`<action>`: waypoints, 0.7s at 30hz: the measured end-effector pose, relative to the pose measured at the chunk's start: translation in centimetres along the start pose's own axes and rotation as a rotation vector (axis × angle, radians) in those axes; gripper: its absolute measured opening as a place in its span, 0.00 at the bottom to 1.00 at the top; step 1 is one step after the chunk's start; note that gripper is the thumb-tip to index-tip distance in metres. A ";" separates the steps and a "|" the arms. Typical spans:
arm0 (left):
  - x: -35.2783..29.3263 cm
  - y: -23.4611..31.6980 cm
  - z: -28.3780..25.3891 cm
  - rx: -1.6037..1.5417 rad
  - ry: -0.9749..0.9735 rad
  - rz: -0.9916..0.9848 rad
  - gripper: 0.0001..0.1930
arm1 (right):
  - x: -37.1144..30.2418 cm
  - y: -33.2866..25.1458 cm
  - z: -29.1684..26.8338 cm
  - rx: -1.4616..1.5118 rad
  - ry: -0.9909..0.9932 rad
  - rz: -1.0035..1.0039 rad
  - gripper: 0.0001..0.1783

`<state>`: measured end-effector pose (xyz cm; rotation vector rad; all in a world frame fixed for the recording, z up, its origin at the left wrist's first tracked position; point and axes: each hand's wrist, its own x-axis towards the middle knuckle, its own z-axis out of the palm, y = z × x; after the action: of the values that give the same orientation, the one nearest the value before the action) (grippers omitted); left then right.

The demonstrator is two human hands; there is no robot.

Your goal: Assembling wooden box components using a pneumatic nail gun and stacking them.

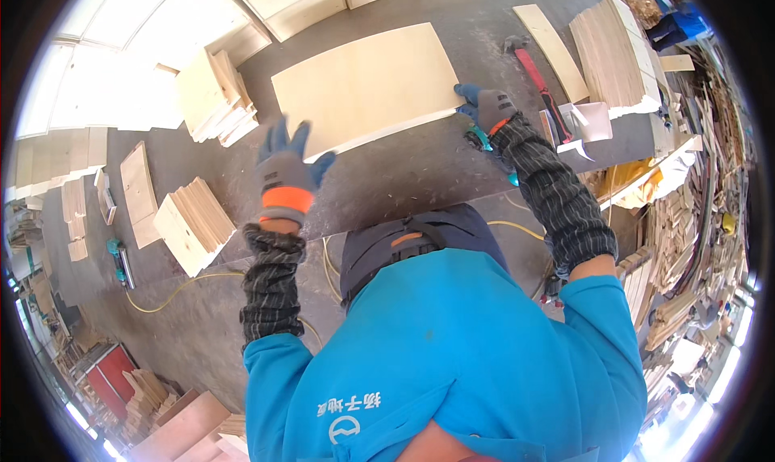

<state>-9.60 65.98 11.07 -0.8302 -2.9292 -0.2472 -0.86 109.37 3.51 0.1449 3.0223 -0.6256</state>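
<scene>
A pale rectangular wooden panel [367, 87] lies flat on the dark worktable, its long front edge toward me. My left hand [286, 159], in a grey and blue work glove with an orange cuff, has its fingers spread beside the panel's front left corner and holds nothing. At the right end, the gloved fingers of my right hand [487, 108] are closed on the panel's edge by the front corner. Just below that hand a teal tool [479, 137] lies on the table, partly covered by my hand and sleeve, so its kind is unclear.
A red-handled hammer [539, 79] and a narrow board [552, 52] lie to the right, near a board stack [609, 54]. More stacks [194, 224] stand at left. A teal-and-silver air tool [121, 263] connects to a yellow hose [173, 302]. Pale cabinets [299, 10] line the back.
</scene>
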 end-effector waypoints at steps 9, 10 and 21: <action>6.2 12.1 10.2 -0.321 0.148 0.350 0.22 | 0.4 0.7 0.4 0.057 -0.020 -0.028 0.26; 6.3 12.1 10.7 -0.341 0.187 0.324 0.19 | 0.3 0.3 -0.4 0.062 -0.020 -0.019 0.26; 6.5 12.9 11.1 -0.400 0.233 0.289 0.14 | -16.4 5.2 5.6 -0.186 0.010 0.387 0.51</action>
<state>-8.80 82.13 2.69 -1.1678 -2.5357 -0.8587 16.18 110.53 -2.53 0.7016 2.9147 -0.3086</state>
